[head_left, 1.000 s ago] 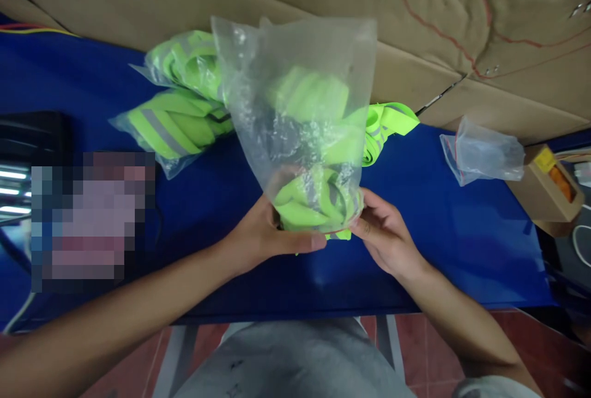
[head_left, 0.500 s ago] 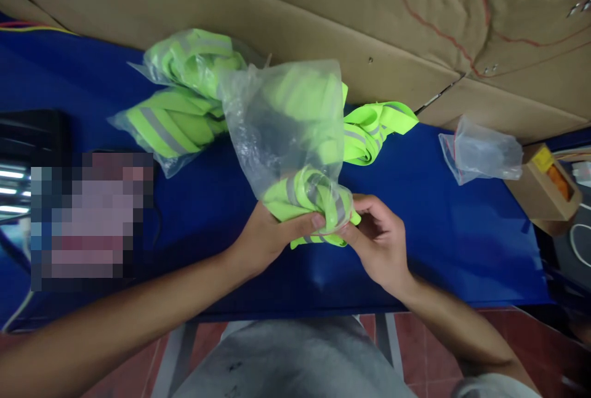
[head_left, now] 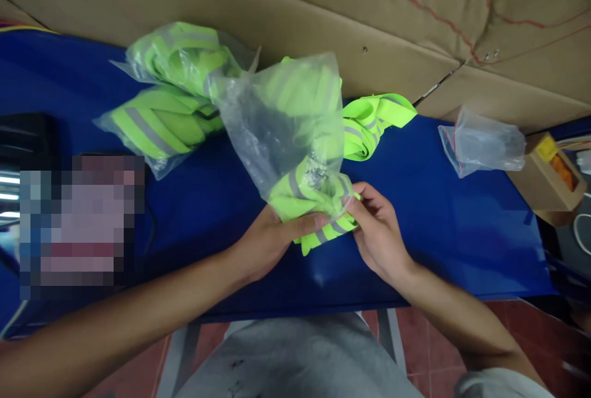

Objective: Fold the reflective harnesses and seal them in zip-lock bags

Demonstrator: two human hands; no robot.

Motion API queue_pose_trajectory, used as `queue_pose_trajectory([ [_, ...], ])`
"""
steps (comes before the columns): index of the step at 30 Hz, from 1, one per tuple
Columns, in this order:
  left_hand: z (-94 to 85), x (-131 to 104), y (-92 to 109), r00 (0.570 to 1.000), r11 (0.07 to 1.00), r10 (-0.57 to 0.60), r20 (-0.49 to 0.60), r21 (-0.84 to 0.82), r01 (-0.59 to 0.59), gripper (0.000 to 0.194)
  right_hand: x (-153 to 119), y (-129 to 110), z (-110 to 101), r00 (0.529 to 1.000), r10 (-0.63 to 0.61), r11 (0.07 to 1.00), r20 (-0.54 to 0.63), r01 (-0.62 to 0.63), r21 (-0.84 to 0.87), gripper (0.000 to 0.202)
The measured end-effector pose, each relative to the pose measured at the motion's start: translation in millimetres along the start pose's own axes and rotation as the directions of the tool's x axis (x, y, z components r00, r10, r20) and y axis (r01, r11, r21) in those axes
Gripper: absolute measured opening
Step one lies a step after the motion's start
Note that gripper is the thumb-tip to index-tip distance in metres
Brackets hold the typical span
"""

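Observation:
A clear plastic bag (head_left: pixel 258 124) lies slack above my hands, its mouth turned toward me. A folded bundle of neon-yellow reflective straps with grey stripes (head_left: pixel 325 236) sits partly inside that mouth and partly sticks out. My left hand (head_left: pixel 272 235) grips the bundle from the left, thumb on top, its other fingers hidden underneath. My right hand (head_left: pixel 381 225) pinches the bag's rim at the right side of the bundle. Just beyond the bag, a loose coil of the same strap (head_left: pixel 369 124) rests on the blue table (head_left: pixel 443 219).
Two filled bags of neon straps, one farther back (head_left: pixel 178 56) and one nearer (head_left: pixel 154 124), lie at the left. Flat clear bags (head_left: pixel 489 139) and a cardboard box (head_left: pixel 549 182) are at the right. A pixelated device (head_left: pixel 83 219) stands at the left. Brown covering (head_left: pixel 286 10) borders the back.
The bundle has tilted in my hands, and more of its striped lower part shows outside the bag's mouth. My right hand has shifted slightly up along the rim. The view has moved a little.

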State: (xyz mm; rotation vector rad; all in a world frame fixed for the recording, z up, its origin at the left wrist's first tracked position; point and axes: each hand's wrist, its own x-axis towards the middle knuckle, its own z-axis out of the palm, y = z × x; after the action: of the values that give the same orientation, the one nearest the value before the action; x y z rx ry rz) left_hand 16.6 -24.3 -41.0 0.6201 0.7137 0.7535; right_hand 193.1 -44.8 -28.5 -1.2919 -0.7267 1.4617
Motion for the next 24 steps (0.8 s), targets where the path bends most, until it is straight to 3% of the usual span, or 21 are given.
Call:
queue_pose_trajectory([
  [2,1.0,1,2,1.0,0.999,0.022,0.013,-0.027,-0.022,0.055,-4,2,0,0.992,-0.126,0.988,0.009,0.126,-0.091,0.027],
  [4,-0.5,2,5,0.998,0.997,0.061,-0.003,-0.05,-0.061,0.052,-6,2,1,0.986,-0.147,0.983,0.073,0.154,-0.099,0.038],
  [7,-5.4,6,10,0.994,0.992,0.101,-0.034,-0.068,-0.103,0.045,-4,-1,3,0.984,-0.1,0.992,0.149,0.11,-0.06,0.054],
  [11,-9.7,8,4,0.988,0.988,0.153,-0.025,-0.015,-0.154,0.047,3,-1,2,0.994,-0.002,1.0,0.111,0.005,-0.027,0.038],
  [16,-3.5,4,-10,0.979,0.975,0.201,-0.033,0.104,-0.197,0.037,8,-2,1,0.985,0.134,0.986,0.11,-0.143,0.082,0.035],
  [21,1.5,1,-10,0.99,0.984,0.14,0.022,0.107,-0.142,0.043,9,-5,4,0.998,0.05,0.996,0.028,-0.052,0.069,0.047],
  [24,-1.8,2,-4,0.991,0.987,0.087,0.101,0.125,-0.1,0.048,8,-6,6,0.996,0.046,0.998,0.082,-0.05,0.049,0.044],
])
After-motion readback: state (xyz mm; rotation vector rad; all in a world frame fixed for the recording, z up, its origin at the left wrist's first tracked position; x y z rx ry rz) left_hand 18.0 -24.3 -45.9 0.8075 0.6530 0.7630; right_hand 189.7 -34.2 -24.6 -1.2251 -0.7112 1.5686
